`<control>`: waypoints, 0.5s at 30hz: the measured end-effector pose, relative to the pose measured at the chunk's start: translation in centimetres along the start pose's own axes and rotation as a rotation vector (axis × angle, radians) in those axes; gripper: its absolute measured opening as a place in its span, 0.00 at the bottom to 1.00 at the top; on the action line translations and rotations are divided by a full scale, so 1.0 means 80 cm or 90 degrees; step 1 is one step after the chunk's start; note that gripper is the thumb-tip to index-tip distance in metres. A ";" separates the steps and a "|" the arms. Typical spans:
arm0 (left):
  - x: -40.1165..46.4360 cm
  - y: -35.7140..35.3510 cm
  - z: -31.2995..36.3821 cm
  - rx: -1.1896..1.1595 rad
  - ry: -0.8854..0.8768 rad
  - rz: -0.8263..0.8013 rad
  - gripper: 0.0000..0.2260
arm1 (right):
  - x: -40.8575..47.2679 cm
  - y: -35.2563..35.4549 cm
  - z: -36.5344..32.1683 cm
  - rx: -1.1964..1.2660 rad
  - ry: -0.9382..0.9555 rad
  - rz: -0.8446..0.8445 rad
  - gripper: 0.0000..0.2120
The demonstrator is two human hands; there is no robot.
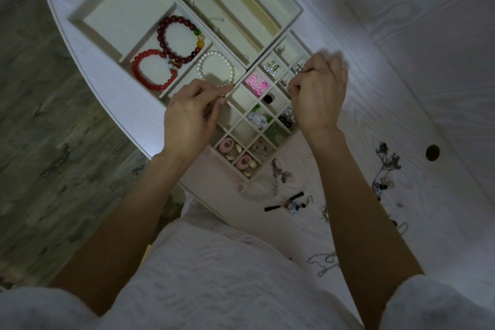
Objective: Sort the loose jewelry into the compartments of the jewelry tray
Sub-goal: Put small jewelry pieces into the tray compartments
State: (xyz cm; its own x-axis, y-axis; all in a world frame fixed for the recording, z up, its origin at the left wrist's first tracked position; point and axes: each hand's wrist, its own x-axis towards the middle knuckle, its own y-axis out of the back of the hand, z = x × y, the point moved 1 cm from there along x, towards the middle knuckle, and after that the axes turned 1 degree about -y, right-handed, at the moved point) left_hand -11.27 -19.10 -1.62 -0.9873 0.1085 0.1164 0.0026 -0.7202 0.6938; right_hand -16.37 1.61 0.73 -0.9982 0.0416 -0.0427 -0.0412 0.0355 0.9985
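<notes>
Desk (401,35), white with wood grain, carries the cream jewelry tray (293,12) set at an angle. My left hand (191,118) hovers over the near-left edge of the gridded section (242,126), fingers curled with thumb and forefinger tips pinched together; whatever is between them is too small to make out. My right hand (318,91) is over the grid's right side, fingers curled in tight and pinching something tiny near the stud compartments; can't tell what it is.

Big compartments on the left: dark red bead bracelet (180,39) with green and amber beads, bright red bead bracelet (152,69) overlapping it in the same compartment, pearl bracelet (215,68) alone in the next compartment, touching nothing else. One large square compartment (117,13) at the far left holds nothing.

Small grid cells: pink knotted piece (254,83), silver crystal earrings (272,68), small studs (280,49), black piece (268,99), white flower piece (257,118), green piece (273,132), pink oval earrings (227,144) with pale beads in the near cells.

Loose jewelry is on the desk near my right forearm: blue-and-white drop earring with black tassel (293,205), silver chain (324,262), a tangle of necklaces (387,166) further right. Round hole (432,152) in the desk surface just beyond.
</notes>
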 end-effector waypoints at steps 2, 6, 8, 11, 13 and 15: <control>0.000 0.000 0.000 0.001 0.000 -0.001 0.10 | 0.001 0.000 0.003 0.021 -0.008 -0.008 0.06; 0.000 0.000 0.001 0.005 0.000 -0.001 0.10 | 0.001 0.005 0.007 0.058 -0.005 -0.019 0.07; 0.000 0.000 0.001 0.008 -0.001 -0.002 0.10 | 0.000 0.011 0.007 0.064 0.007 -0.014 0.07; 0.002 0.002 0.001 0.012 -0.003 -0.007 0.11 | -0.003 0.015 0.009 0.107 0.008 -0.001 0.06; 0.002 0.002 0.003 0.017 -0.004 -0.010 0.11 | -0.005 0.016 0.014 0.142 0.007 0.004 0.06; 0.002 0.001 0.005 0.019 -0.007 -0.008 0.11 | -0.009 0.020 0.021 0.167 0.007 0.012 0.06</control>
State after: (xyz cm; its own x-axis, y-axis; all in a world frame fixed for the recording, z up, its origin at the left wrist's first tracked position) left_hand -11.39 -18.90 -1.24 -0.9855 0.1251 0.1144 -0.0054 -0.6977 0.7163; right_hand -15.61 3.34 2.30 -0.9992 0.0333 -0.0216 -0.0110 0.2922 0.9563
